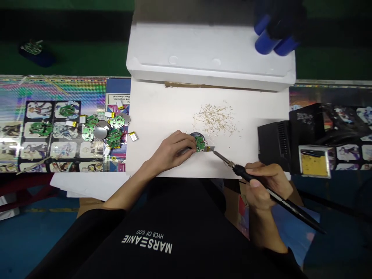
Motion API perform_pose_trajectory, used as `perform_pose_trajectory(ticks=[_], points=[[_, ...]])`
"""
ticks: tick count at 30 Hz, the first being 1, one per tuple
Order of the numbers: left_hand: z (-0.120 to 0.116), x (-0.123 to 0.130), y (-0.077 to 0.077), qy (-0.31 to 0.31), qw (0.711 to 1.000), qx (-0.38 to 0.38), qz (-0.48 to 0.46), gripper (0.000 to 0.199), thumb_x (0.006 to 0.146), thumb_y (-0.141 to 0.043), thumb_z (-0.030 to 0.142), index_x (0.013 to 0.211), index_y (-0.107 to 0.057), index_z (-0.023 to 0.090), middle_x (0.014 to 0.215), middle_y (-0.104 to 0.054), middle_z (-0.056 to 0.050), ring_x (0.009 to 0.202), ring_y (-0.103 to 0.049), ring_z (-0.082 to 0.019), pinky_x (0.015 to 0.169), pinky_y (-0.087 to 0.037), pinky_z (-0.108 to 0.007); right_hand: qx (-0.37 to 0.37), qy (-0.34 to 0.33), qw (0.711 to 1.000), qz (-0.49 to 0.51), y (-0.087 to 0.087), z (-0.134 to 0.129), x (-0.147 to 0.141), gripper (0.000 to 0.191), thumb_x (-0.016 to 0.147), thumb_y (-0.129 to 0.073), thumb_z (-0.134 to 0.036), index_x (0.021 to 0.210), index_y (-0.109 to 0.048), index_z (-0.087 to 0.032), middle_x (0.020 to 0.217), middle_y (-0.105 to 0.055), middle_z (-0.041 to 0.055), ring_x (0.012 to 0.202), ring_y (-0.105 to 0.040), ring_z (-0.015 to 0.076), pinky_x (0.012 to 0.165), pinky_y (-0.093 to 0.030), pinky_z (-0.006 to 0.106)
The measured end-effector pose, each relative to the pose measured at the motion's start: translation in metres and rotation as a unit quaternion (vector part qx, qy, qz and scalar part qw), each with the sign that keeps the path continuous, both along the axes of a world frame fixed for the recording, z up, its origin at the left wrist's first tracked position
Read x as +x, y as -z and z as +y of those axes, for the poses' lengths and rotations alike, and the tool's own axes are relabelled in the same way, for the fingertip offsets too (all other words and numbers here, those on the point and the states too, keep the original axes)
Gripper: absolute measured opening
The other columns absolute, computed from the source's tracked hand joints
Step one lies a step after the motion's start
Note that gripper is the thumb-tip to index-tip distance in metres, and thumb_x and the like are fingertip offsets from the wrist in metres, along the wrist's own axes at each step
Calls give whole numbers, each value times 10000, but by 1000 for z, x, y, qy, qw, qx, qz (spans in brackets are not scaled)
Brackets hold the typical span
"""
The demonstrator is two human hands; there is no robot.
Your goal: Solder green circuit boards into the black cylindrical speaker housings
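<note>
Across the bench ahead of me lies a white foam slab point(209, 50), and nearer me a white sheet point(162, 108) covers the bench. To its left spreads a holographic printed mat point(61, 89), and to its right sits a black soldering station point(276, 145) beside a yellow sponge in a metal tray point(315, 162). Blurred blue cylinders point(266, 40) stand on the far corner of the slab, under a dark shape I cannot make out. My black shirt point(147, 242) fills the bottom of the view. My right hand point(264, 186) holds a soldering iron point(241, 172) like a pen, thumb and fingers pinching its black handle. My left hand point(171, 149) rests on the sheet, its fingers pressed together and pinching a round dark disc point(194, 136) that carries a small green circuit board point(200, 144). The iron's tip point(217, 155) reaches a gold tab point(209, 149) at the board's edge; I cannot tell whether they touch. Similar green boards point(113, 137) and small pouch cells point(133, 136) lie at the mat's edge, and pale crumbs point(215, 118) scatter just beyond my left hand.
</note>
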State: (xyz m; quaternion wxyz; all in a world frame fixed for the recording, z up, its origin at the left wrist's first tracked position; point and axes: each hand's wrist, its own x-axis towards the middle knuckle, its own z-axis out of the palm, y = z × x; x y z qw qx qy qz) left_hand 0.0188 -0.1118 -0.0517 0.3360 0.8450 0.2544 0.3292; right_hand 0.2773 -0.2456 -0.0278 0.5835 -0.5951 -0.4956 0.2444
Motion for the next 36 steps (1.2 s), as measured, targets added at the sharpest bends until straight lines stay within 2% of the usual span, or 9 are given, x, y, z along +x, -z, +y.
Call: perform_pose_trajectory(ticks=[3, 7, 11, 14, 20, 23, 27, 31, 36], points=[[0, -1, -1, 5, 1000, 21, 9, 53, 1020, -658, 173, 1048, -700, 192, 1090, -766, -94, 982, -678, -202, 880, -566, -370, 53, 68, 995, 40, 3, 11, 2, 194, 829, -786, -385, 845, -686, -220, 697, -617, -2, 495, -561, 139, 376, -398, 237], [0, -4, -1, 8, 998, 53, 13, 106, 998, -696, 158, 1094, -696, 202, 1104, -767, -81, 969, -676, -196, 877, -562, -371, 50, 126, 988, 66, 11, 24, 7, 195, 804, -783, -353, 874, -673, -208, 744, -624, -24, 456, -550, 109, 356, -363, 212], [-3, -5, 3, -28, 998, 57, 28, 183, 942, -798, 275, 1093, -710, 220, 1275, -690, -126, 1113, -641, -250, 912, -571, -413, 46, 123, 988, 83, 22, 32, 10, 198, 846, -777, -351, 938, -674, -210, 687, -610, -45, 444, -521, 104, 388, -360, 217], [-7, -1, 5, -35, 998, -6, 49, 208, 951, -784, 309, 1099, -673, 213, 1459, -570, -177, 1322, -583, -302, 1006, -580, -462, 26, 115, 990, 73, 29, 41, 7, 210, 881, -773, -357, 986, -670, -208, 690, -627, -44, 484, -562, 120, 447, -430, 237], [-3, -8, -2, -6, 992, -118, 44, 81, 989, -711, 220, 1019, -636, 213, 1451, -603, -155, 1348, -628, -267, 1103, -570, -463, 0, 45, 999, 31, 46, 56, 3, 200, 921, -757, -352, 1029, -696, -196, 750, -713, -6, 638, -710, 162, 623, -573, 282], [8, -40, -10, -18, 990, -141, 20, 147, 956, -776, 273, 997, -651, 209, 1410, -655, -168, 1363, -636, -294, 1111, -579, -490, -26, 25, 999, 14, 54, 55, 3, 215, 931, -765, -343, 1084, -717, -200, 843, -770, 28, 752, -763, 187, 732, -623, 317], [42, -108, -18, -138, 985, -90, -48, 217, 905, -841, 320, 995, -652, 264, 1409, -686, -106, 1357, -643, -306, 1112, -593, -570, -57, 17, 998, 12, 59, 52, 4, 259, 947, -767, -364, 1151, -731, -209, 956, -807, 63, 878, -794, 216, 854, -652, 370], [101, -180, -26, -305, 943, 37, -126, 433, 719, -979, 502, 900, -651, 285, 1261, -759, 29, 1245, -686, -290, 1104, -568, -641, -75, 13, 997, 12, 62, 53, 4, 302, 950, -768, -399, 1186, -738, -213, 1036, -816, 81, 941, -802, 232, 917, -656, 401], [187, -235, -27, -452, 883, 59, -116, 688, 520, -1006, 683, 775, -569, 217, 1087, -738, 28, 1062, -655, -213, 1131, -523, -630, -86, 5, 996, 4, 64, 56, 4, 317, 950, -771, -415, 1194, -745, -215, 1056, -819, 85, 965, -800, 237, 924, -651, 404]])
